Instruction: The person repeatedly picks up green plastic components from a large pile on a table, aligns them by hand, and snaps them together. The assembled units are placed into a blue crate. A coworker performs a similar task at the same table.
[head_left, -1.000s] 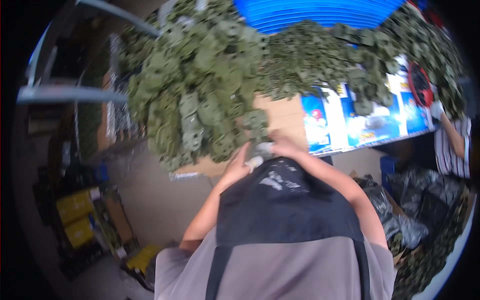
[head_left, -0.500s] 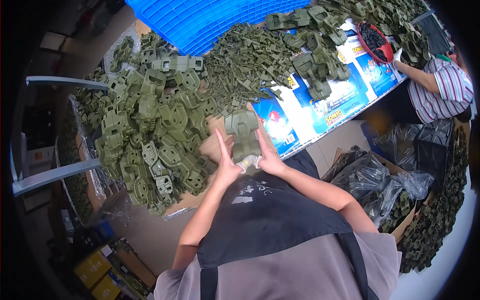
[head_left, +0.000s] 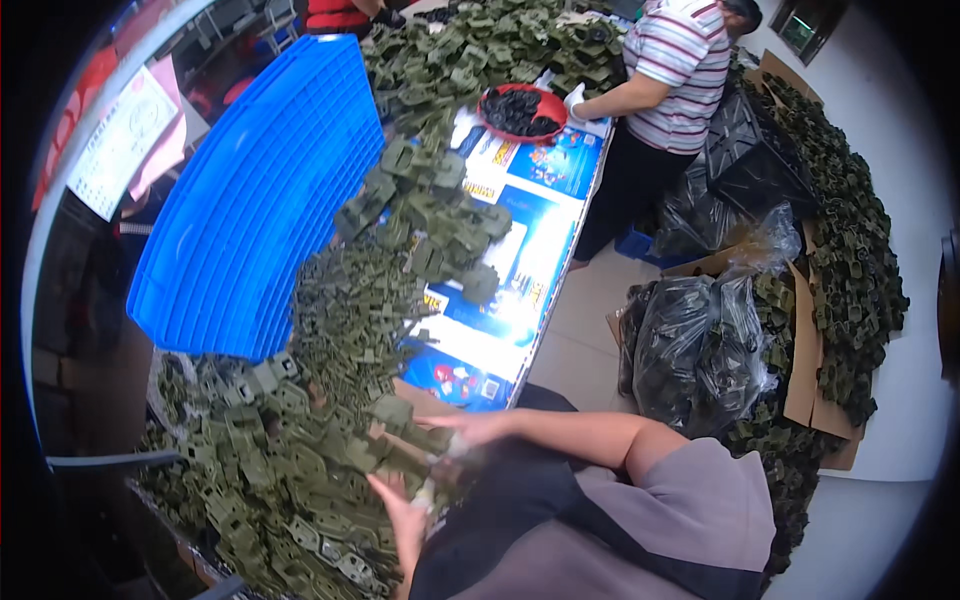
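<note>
An olive-green moulded plastic part (head_left: 380, 448) is held between my two hands at the near edge of the table. My left hand (head_left: 404, 508) is on its near side and my right hand (head_left: 468, 430) on its right side. Both have their forefingers stretched along the part, while pale coverings show on some fingers. Motion smears the fingers and the part's lower end. To the left and below lies a heap of similar larger green parts (head_left: 240, 450). Just beyond my hands spreads a pile of small green pieces (head_left: 350, 320).
A large blue plastic crate (head_left: 260, 200) leans at the back left. More green parts (head_left: 430, 220) lie on printed sheets (head_left: 500, 300). A co-worker in a striped shirt (head_left: 680, 70) touches a red basin (head_left: 520, 112) of black pieces. Plastic bags (head_left: 690, 340) and cartons stand at right.
The view has swung right, bringing more of the co-worker and the right-side heap into sight. My hands, still around the green part, now appear lower and further left in the picture.
</note>
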